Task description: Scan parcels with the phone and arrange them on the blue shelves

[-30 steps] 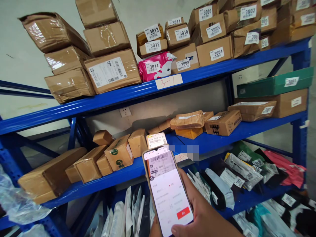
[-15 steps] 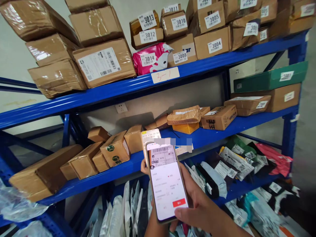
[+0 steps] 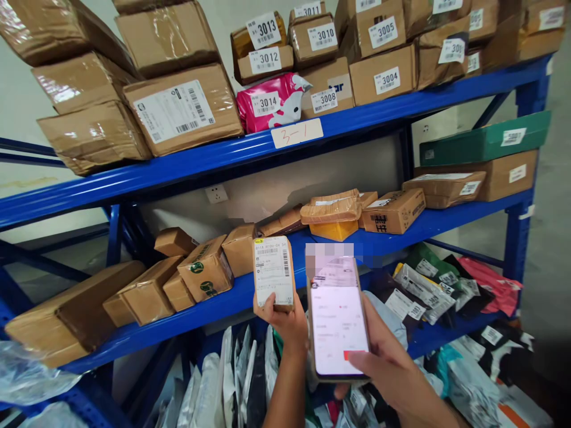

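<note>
My left hand (image 3: 284, 320) grips the bottom of a small cardboard parcel (image 3: 273, 271) and holds it upright, its white barcode label facing me, in front of the middle shelf. Just to its right, my right hand (image 3: 387, 364) holds a smartphone (image 3: 338, 318) with a lit screen, thumb resting near a red button at the screen's lower right. Phone and parcel sit side by side without touching.
Blue steel shelving (image 3: 232, 156) fills the view. The top shelf carries numbered cardboard boxes (image 3: 384, 79) and a pink parcel (image 3: 273, 105). Brown boxes (image 3: 204, 270) lie on the middle shelf. Soft mailer bags (image 3: 428, 291) crowd the lower level. A wall socket (image 3: 216, 193) sits behind.
The phone has shifted right and off the parcel, which now stands fully in view beside it in my left hand. The view has tilted slightly downward.
</note>
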Demonstrator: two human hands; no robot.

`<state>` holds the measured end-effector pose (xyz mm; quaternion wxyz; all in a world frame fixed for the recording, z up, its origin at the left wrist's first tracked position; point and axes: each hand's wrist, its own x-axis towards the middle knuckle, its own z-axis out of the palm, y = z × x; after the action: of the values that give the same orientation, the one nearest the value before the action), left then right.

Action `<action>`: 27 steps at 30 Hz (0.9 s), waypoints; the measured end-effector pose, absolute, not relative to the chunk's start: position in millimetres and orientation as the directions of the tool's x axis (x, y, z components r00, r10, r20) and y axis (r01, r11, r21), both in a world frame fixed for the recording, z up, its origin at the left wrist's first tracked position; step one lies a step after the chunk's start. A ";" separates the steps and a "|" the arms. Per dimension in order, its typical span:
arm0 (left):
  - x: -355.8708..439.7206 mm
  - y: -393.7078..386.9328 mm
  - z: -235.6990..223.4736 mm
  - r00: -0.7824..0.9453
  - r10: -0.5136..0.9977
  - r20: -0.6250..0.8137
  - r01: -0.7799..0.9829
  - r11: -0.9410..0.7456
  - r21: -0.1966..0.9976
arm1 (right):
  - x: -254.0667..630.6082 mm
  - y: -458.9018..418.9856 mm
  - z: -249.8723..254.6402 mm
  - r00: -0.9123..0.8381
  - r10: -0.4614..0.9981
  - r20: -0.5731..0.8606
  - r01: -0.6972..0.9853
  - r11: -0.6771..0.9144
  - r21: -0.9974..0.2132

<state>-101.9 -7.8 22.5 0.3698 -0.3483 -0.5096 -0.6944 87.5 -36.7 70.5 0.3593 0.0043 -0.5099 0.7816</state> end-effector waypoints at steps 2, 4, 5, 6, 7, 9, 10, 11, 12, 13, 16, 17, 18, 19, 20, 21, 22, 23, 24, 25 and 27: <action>-104.0 -4.5 20.9 -0.406 -0.204 0.891 0.909 -0.193 0.370 | 92.4 -32.4 66.9 -0.694 0.620 0.366 -0.591 -0.202 -0.781; -106.4 -1.8 18.5 -0.366 -0.219 0.905 0.927 -0.175 0.332 | 96.0 -28.9 65.4 -0.655 0.671 0.349 -0.607 -0.191 -0.772; -107.8 -0.7 17.0 -0.356 -0.221 0.908 0.931 -0.167 0.324 | 97.1 -27.5 65.3 -0.636 0.691 0.343 -0.614 -0.183 -0.768; -109.3 0.3 15.4 -0.349 -0.225 0.910 0.934 -0.158 0.319 | 97.7 -26.5 65.3 -0.618 0.709 0.339 -0.619 -0.174 -0.766; -110.8 1.1 13.7 -0.345 -0.229 0.911 0.937 -0.147 0.317 | 97.9 -25.7 65.5 -0.602 0.724 0.337 -0.624 -0.164 -0.764; -113.4 2.4 10.8 -0.343 -0.237 0.909 0.938 -0.136 0.318 | 97.3 -24.9 65.9 -0.575 0.749 0.331 -0.634 -0.152 -0.758; -114.3 2.8 9.8 -0.341 -0.240 0.909 0.939 -0.135 0.317 | 96.5 -24.7 66.1 -0.565 0.757 0.328 -0.640 -0.152 -0.753; -114.9 3.0 8.9 -0.340 -0.243 0.909 0.939 -0.139 0.314 | 95.5 -24.7 66.2 -0.561 0.762 0.322 -0.644 -0.158 -0.749; -115.4 3.2 8.3 -0.338 -0.245 0.909 0.939 -0.150 0.309 | 94.3 -24.7 66.3 -0.559 0.766 0.317 -0.647 -0.164 -0.745; -115.6 3.2 7.7 -0.338 -0.245 0.909 0.938 -0.169 0.304 | 92.9 -24.7 66.3 -0.556 0.769 0.316 -0.651 -0.166 -0.740; -116.4 2.8 5.3 -0.354 -0.225 0.908 0.924 -0.237 0.301 | 88.2 -24.5 65.8 -0.552 0.773 0.313 -0.656 -0.170 -0.736; -116.9 2.4 4.4 -0.356 -0.220 0.908 0.920 -0.250 0.300 | 86.6 -24.4 65.4 -0.550 0.776 0.309 -0.656 -0.173 -0.735; -117.5 1.9 3.6 -0.356 -0.216 0.909 0.920 -0.252 0.300 | 85.0 -24.3 65.0 -0.550 0.778 0.304 -0.655 -0.176 -0.734; -118.1 1.3 3.1 -0.352 -0.217 0.910 0.922 -0.245 0.299 | 83.5 -24.2 64.7 -0.550 0.780 0.300 -0.654 -0.179 -0.735; -118.7 0.3 3.0 -0.349 -0.223 0.910 0.925 -0.236 0.297 | 82.2 -24.2 64.4 -0.550 0.782 0.294 -0.653 -0.182 -0.736; -119.2 -0.9 3.5 -0.342 -0.229 0.911 0.929 -0.228 0.291 | 80.9 -24.3 64.2 -0.548 0.785 0.288 -0.651 -0.183 -0.737; -119.7 -2.5 4.5 -0.332 -0.240 0.912 0.934 -0.218 0.283 | 79.6 -24.5 64.3 -0.545 0.790 0.281 -0.647 -0.184 -0.740; -120.3 -4.4 6.1 -0.320 -0.254 0.913 0.940 -0.207 0.272 | 78.3 -24.7 64.5 -0.542 0.796 0.271 -0.642 -0.184 -0.744; -121.0 -6.5 7.9 -0.303 -0.271 0.914 0.947 -0.194 0.256 | 76.8 -24.9 64.8 -0.538 0.801 0.262 -0.637 -0.183 -0.749; -122.1 -8.9 9.9 -0.282 -0.295 0.913 0.955 -0.177 0.238 | 75.2 -25.2 65.2 -0.535 0.805 0.255 -0.632 -0.182 -0.753; -126.8 -14.4 13.3 -0.236 -0.349 0.907 0.970 -0.134 0.201 | 71.6 -25.8 65.7 -0.531 0.810 0.247 -0.625 -0.178 -0.760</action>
<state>-126.8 -14.4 13.3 0.5000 -0.3634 -0.4275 -0.6597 71.6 -25.8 65.7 0.4722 -0.1067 -0.4337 0.7600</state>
